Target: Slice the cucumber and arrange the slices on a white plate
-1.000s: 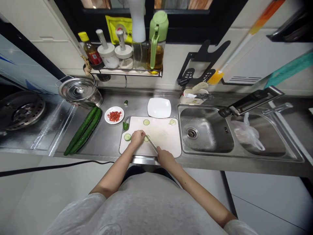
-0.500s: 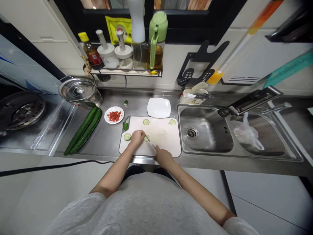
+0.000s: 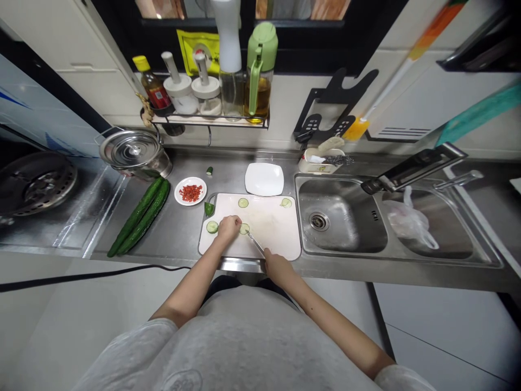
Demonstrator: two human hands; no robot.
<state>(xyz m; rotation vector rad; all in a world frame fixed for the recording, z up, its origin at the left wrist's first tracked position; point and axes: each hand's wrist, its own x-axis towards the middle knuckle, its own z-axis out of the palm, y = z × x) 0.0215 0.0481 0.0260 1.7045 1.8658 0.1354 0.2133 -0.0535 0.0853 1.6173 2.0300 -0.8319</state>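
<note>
A white cutting board lies on the steel counter before me. On it, my right hand is closed around the handle of a small knife, its tip at a cucumber slice. The fingers of my left hand are pinched together at the left edge of that slice. Other cucumber slices rest at the board's left, its upper middle and its upper right. A dark green cucumber end sits by the board's upper left corner.
Two whole cucumbers lie left, near a plate of chopped red pieces and a lidded steel pot. Behind the board are a white square plate and a cucumber stub. A double sink is at right.
My right hand has drawn back slightly to the right and toward me with the knife, showing more of the blade. My left hand stays at the slice.
</note>
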